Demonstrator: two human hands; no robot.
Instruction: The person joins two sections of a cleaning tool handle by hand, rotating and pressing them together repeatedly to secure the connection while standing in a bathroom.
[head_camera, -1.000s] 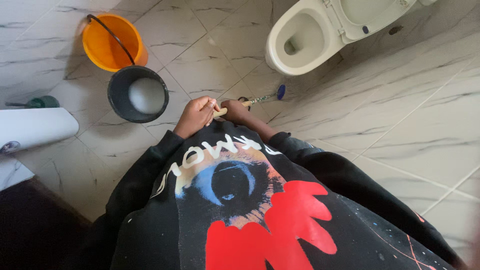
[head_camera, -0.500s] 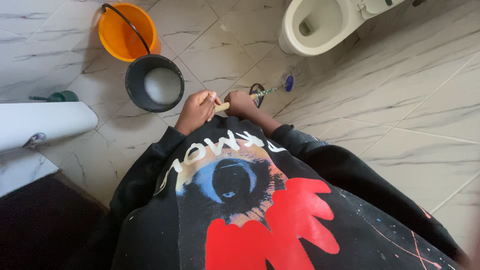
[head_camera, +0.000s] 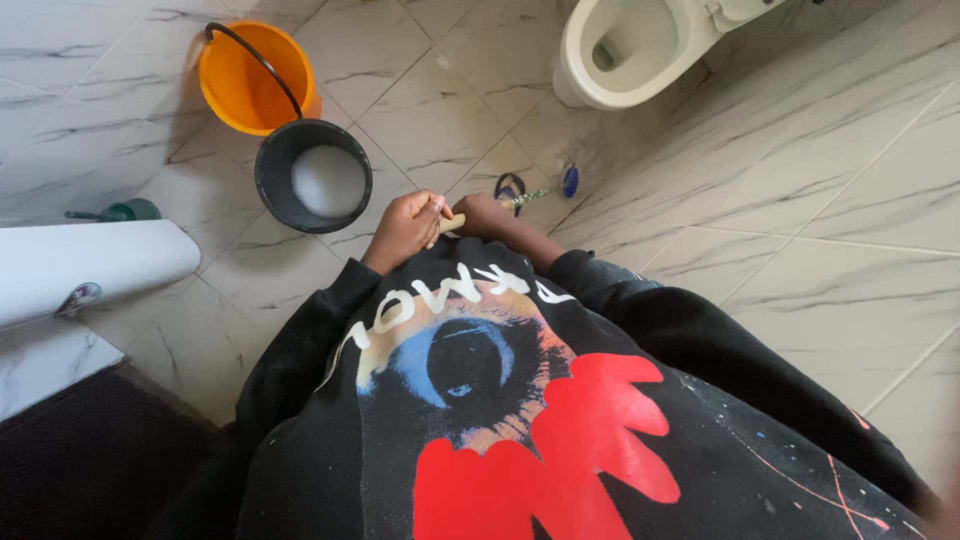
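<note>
A: Left to right, what lies on the floor (head_camera: 820, 250)?

B: One white basin (head_camera: 90, 265) edge at far left; one orange bucket (head_camera: 245, 85); one black bucket (head_camera: 312, 177) touching it, just ahead of the hands; one white toilet (head_camera: 625, 50) at upper right.

A: And the hands?

B: Two, held together before the chest. The left hand (head_camera: 405, 228) is curled shut on a pale handle (head_camera: 452, 222). The right hand (head_camera: 488, 215), just beside it, is closed on the same handle.

A: Where does the tool lie?

B: The handle runs between both hands; beyond the right hand a thin rod (head_camera: 535, 192) extends rightward over the floor, with blue parts at its far end.
</note>
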